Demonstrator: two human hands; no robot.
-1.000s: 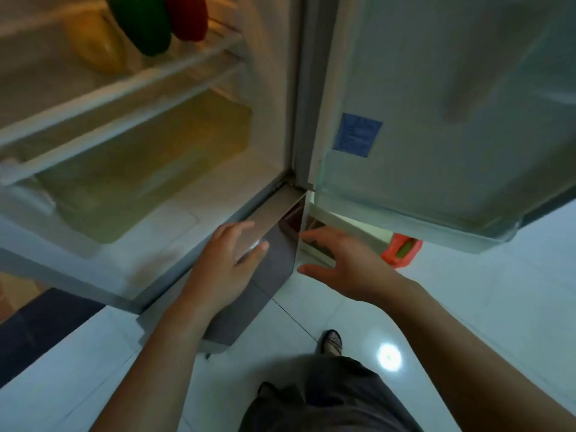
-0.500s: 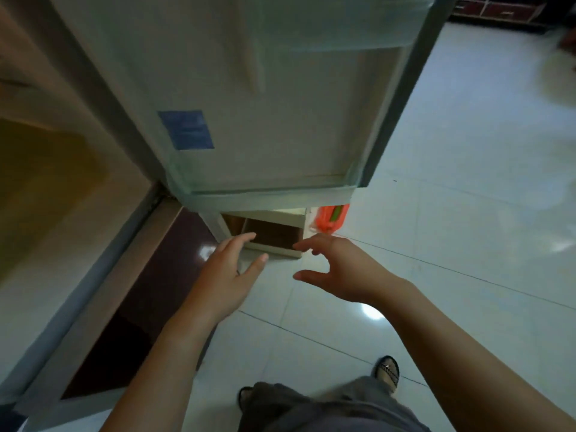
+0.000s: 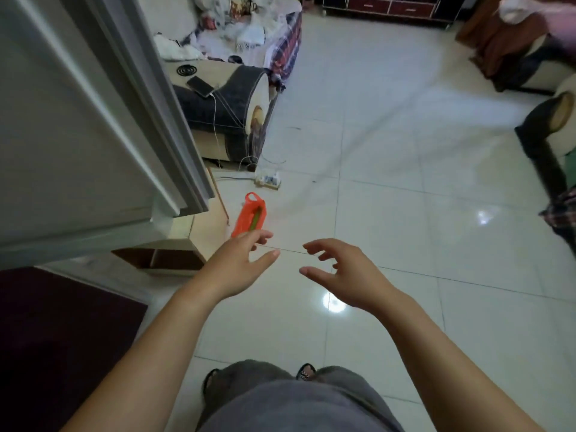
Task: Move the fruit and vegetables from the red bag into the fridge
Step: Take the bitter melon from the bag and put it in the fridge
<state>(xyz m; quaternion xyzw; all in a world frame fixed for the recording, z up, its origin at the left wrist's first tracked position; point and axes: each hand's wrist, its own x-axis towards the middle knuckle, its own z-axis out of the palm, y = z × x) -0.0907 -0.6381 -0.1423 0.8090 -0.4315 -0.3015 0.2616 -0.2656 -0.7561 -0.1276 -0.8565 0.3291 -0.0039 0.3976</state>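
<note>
Red-orange plastic: red bag [image 3: 249,215], lying on the floor [image 3: 389,213] just beside the corner of a low pale cabinet [image 3: 199,227]. Long axis runs away from the viewer, handle loop at the far end, near end partly covered in view by the left hand's fingertips. Contents: one long green vegetable [image 3: 256,217], aligned with the bag's axis; kind not discernible through the plastic.

Left hand [image 3: 237,266]: bare, fingers spread and slightly curled, grip loose and empty, raised above the floor between viewer and bag. Whether it touches the bag cannot be told.

Right hand [image 3: 343,275]: bare, fingers curled apart, grip empty, well to the right of the bag.

Fridge door [image 3: 78,135]: pale grey, swung wide, fills the upper left; interior of the fridge out of view, door cut off by the frame edge.

Floor: glossy white tile, dark grout lines, lamp glare between the forearms. Dark mat [image 3: 62,338] at lower left.

Room: sofa [image 3: 230,98] with dark and cream armrest, phone [image 3: 200,86] on it, white cable trailing down to a power strip [image 3: 268,180] on the floor. Heaped cloth on the sofa seat, blurred. Dark red drawer unit [image 3: 389,6] at the far wall. Further seating at right, cut off by the frame.

Person: grey clothing and sandalled feet at the bottom edge.
</note>
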